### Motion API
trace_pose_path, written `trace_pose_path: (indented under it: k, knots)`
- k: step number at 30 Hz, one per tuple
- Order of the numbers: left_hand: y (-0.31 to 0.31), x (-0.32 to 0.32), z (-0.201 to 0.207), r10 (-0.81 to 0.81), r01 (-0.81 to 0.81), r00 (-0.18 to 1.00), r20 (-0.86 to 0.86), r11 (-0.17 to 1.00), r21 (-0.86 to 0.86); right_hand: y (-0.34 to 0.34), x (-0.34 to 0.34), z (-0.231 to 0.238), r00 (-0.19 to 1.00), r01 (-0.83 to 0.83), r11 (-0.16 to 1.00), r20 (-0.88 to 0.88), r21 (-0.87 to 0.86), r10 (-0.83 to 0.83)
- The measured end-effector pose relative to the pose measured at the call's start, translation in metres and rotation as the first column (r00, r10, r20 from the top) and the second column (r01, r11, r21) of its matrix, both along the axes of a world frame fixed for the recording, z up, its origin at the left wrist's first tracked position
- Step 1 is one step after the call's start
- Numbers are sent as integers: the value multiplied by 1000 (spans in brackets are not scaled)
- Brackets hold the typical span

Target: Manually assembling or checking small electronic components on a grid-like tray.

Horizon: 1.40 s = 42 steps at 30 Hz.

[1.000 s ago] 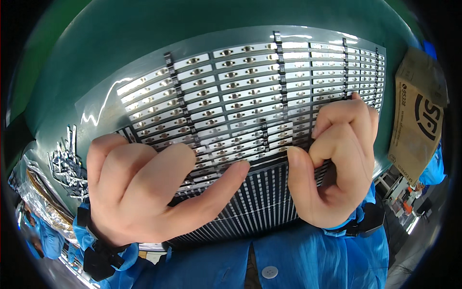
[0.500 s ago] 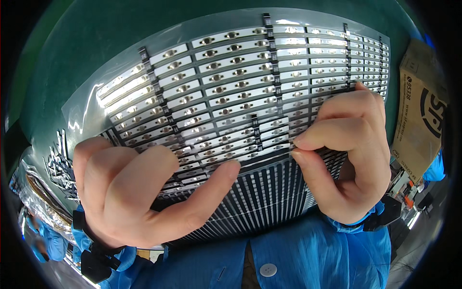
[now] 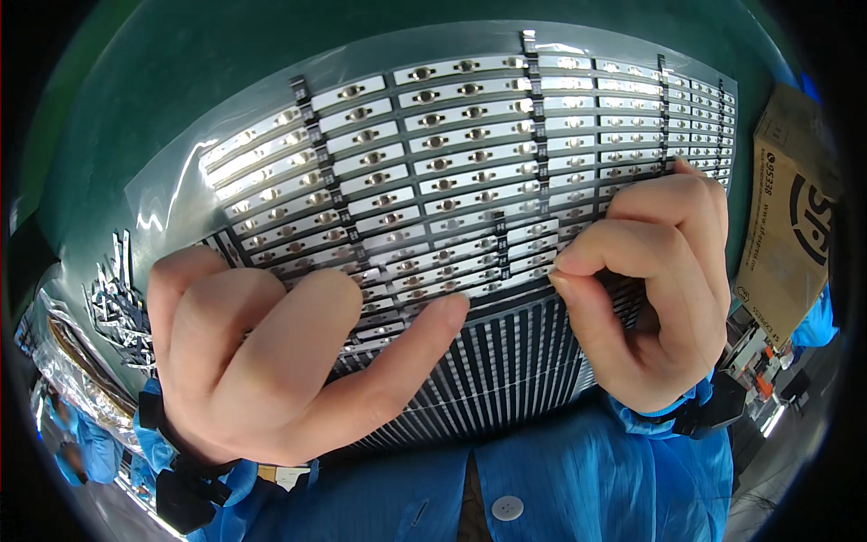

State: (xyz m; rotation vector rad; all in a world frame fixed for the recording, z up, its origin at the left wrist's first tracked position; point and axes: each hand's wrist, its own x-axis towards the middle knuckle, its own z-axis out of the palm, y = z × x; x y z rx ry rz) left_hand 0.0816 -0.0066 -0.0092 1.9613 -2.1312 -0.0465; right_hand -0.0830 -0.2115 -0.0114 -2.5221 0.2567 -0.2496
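Note:
Rows of narrow white strips [image 3: 433, 142] with round metallic dots lie side by side on a clear plastic sheet [image 3: 163, 185]. Dark bands [image 3: 539, 131] cross the rows. My left hand [image 3: 262, 361] rests over the lower left rows, fingers bent and thumb stretched out apart from them, its tip by the lowest strips. With thumb and forefinger, my right hand [image 3: 650, 280] pinches the right end of a lower white strip [image 3: 488, 287]; the fingertips cover that end. Under both hands spreads a dark panel of close-set bars [image 3: 497, 352].
A green surface [image 3: 226, 63] lies beneath the sheet. Loose small strip pieces [image 3: 117, 303] pile up left of my left hand, above a clear plastic bag [image 3: 95, 370]. A cardboard box [image 3: 781, 217] stands at the right. Someone in blue [image 3: 90, 443] is at the far left.
The sheet of strips has shifted slightly to the right in view. My left hand has moved a little rightward too; my right hand keeps its pinch.

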Motion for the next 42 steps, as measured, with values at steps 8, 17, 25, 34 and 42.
trace_pose_path:
  k: [8,17,25,34,42]
  knots:
    - [0,0,-8,-16,15,1000,-16,998,-62,1,1,-2,1000,-14,999,1,-43,14]
    - [0,-5,-4,34,-34,999,19,999,31,-2,-1,-1,998,-61,998,-10,31,61]
    - [-3,-7,-5,77,-77,997,-2,997,15,-1,-1,-4,999,-32,992,18,121,30]
    - [-3,-10,3,103,-101,994,-40,994,51,8,0,-5,999,45,999,19,-23,-45]
    - [11,-17,14,185,-186,982,-49,982,-33,19,4,-9,992,128,991,21,-41,-127]
